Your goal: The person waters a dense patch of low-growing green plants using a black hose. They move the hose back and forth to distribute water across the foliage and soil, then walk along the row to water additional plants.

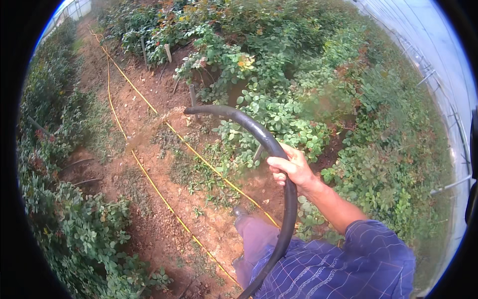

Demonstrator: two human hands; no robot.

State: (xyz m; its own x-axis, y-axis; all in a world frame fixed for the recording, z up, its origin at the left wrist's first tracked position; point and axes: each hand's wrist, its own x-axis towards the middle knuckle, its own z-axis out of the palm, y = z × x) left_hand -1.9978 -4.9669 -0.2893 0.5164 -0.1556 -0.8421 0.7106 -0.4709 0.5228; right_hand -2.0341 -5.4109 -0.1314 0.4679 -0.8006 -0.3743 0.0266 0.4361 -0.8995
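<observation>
A thick black hose (pixel 257 130) runs up past my body and arches forward to the left. My right hand (pixel 293 168) is wrapped around it below the bend, with the thumb across its near side. Brownish water (pixel 164 117) spurts from its open end and falls leftward over the soil path (pixel 149 179). The mouth of the hose hangs close to a short grey stake (pixel 192 97). My left hand is out of view.
Two yellow hoses or cords (pixel 198 155) (pixel 160 192) lie along the path. Leafy rose bushes (pixel 276 101) crowd the right, with more bushes (pixel 93 243) at left. Short stakes (pixel 168 53) stand at the bed edge. Plastic greenhouse sheeting (pixel 444 41) rises at far right.
</observation>
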